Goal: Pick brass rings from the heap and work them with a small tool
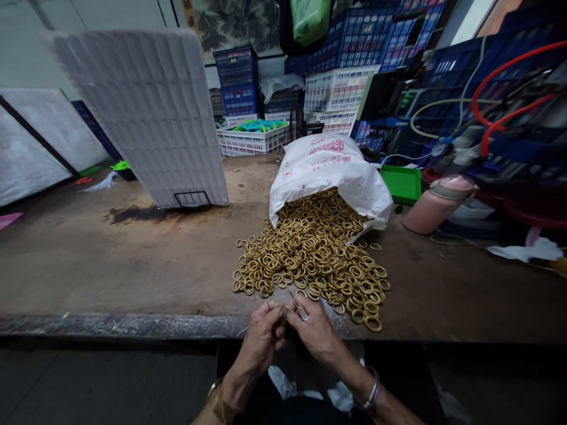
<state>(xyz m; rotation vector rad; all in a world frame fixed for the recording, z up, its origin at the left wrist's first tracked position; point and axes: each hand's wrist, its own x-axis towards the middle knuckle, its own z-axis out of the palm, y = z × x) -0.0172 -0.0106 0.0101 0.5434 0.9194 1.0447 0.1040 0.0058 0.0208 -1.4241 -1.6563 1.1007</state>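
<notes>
Both hands meet at the table's front edge, just in front of a heap of gold-coloured rings [310,254]. My left hand [262,333] is closed, fingertips pinching a gold ring [284,306] that shows only in part. My right hand [315,330] is closed around a small, pale metal tool with a thin pointed tip [301,310]; whether it is a knife I cannot tell. The right fingertips touch or nearly touch the same ring. Behind the heap lies a white woven sack [319,162] on its side, its mouth spilling rings onto the wooden table [186,260].
A tall white ribbed panel [150,112] stands at the left on a black wire stand. At the right are a pink bottle [436,206], a green tray [401,184] and red hoses [500,71]. Blue crates [239,82] and white crates [339,91] are stacked behind the table.
</notes>
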